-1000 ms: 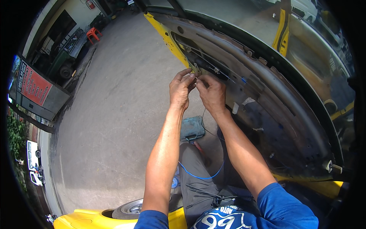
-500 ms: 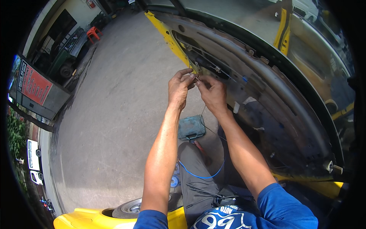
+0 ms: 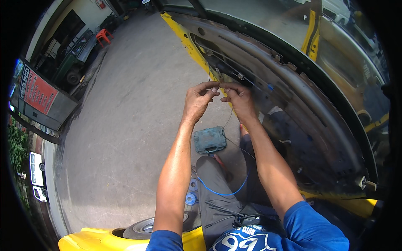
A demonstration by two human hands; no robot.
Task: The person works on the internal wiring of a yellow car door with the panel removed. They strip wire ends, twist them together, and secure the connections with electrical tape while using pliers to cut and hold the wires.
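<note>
In front of me, the finger and thumb of my left hand (image 3: 197, 101) pinch a thin dark wire (image 3: 231, 112). My right hand (image 3: 241, 101) pinches the same wire a short way to the right; the stretch between the fingertips is too small to make out. From there the wire hangs down and curves over a teal tool case (image 3: 209, 140) toward my right leg. Another part rises to the yellow edge of an open car door (image 3: 188, 44). The door's bare inner panel (image 3: 293, 98) stands beside my right hand, with rods showing in its opening.
A blue wire (image 3: 222, 194) and black cables (image 3: 228, 211) lie across my lap. Blue rolls (image 3: 191, 198) rest on the floor left of my leg. Yellow bodywork (image 3: 90, 239) and a wheel (image 3: 144, 228) are at lower left. A red stool (image 3: 104, 37) stands far left.
Both hands have come slightly down and toward me, and they are a little farther apart. The wire stays pinched.
</note>
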